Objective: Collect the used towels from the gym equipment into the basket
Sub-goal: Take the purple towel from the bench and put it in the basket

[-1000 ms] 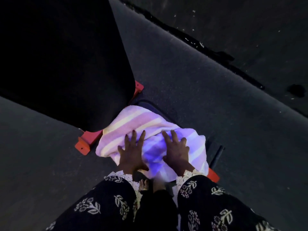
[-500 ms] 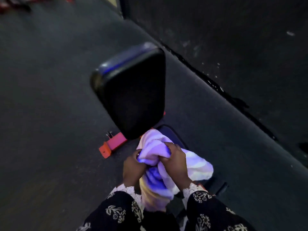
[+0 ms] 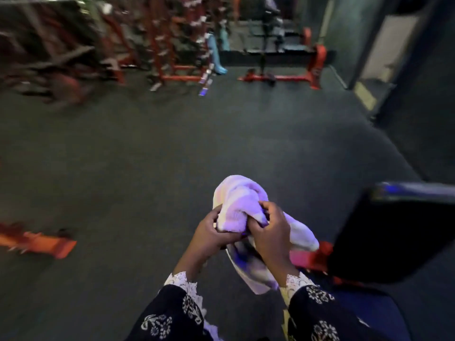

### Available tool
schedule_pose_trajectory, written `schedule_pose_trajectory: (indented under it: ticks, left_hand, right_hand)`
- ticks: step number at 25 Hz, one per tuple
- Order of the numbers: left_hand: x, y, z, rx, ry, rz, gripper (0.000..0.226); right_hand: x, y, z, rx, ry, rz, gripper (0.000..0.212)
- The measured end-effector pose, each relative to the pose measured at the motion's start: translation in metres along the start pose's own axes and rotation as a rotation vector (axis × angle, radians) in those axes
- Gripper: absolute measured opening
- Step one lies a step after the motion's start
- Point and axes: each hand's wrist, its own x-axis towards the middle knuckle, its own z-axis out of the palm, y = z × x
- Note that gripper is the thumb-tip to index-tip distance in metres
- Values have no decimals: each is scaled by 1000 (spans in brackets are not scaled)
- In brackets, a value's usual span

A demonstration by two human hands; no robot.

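— So, what is threatening to go wrong?

— Mostly the striped towel (image 3: 240,200) is hanging half loose. Both hands are gripping only its bunched upper part, while a loose tail (image 3: 256,274) is drooping below the wrists, close to the red bench frame (image 3: 317,254). I am guessing the tail could be catching on that frame, or sliding out of the bundle, once the person is walking.

— Anything underfoot?

— An orange frame foot (image 3: 41,244) is lying on the dark floor (image 3: 147,156), off to the person's left. The basket is not showing anywhere, so eyes hunting for it may be missing that foot, and a trip is looking possible. The far racks (image 3: 172,45) are smearing into blur, so I am not reading them.

— How are the hands sitting?

— The left hand (image 3: 211,238) is curling its fingers round the near side of the bundle, thumb lying across the cloth. The right hand (image 3: 270,232) is digging bent fingers into a fold from the other side, holding tight. Wrists are sitting close together, with both flowered sleeves (image 3: 172,316) angling inward.

— And the towel is where?

— Riding in the air, carried by the hands alone, above the floor and just beside the left edge of the black bench pad (image 3: 394,232). I cannot tell whether it is brushing the frame.
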Motion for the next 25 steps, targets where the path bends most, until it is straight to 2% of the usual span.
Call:
schedule_pose_trajectory:
  ticks: [1, 4, 8, 13, 15, 20, 23, 25]
  left_hand:
    - [-7, 4, -26, -22, 17, 2, 66]
    - [-61, 0, -161, -57, 279, 25, 44]
    - [-141, -34, -306, -161, 857, -68, 51]
    - [-257, -81, -422, -354, 1335, -117, 36]
    - [-305, -101, -457, -417, 1486, -120, 38]
    - [-409, -147, -542, -495, 1800, -136, 36]
    - [-463, -170, -615, -421, 1913, -173, 17]
    - [-493, -179, -669, -379, 1948, -153, 14]
  right_hand:
    - [-3, -15, 20, 2, -33, -34, 29]
    - [-52, -86, 142, 52, -343, -150, 26]
    - [-153, -168, 279, 147, -746, -375, 15]
    - [-271, -231, 389, 198, -1185, -611, 37]
    - [-320, -247, 428, 208, -1311, -634, 50]
    - [-443, -277, 526, 187, -1524, -678, 53]
    - [-516, -307, 589, 215, -1626, -709, 50]
    - [-558, -330, 634, 278, -1680, -697, 47]
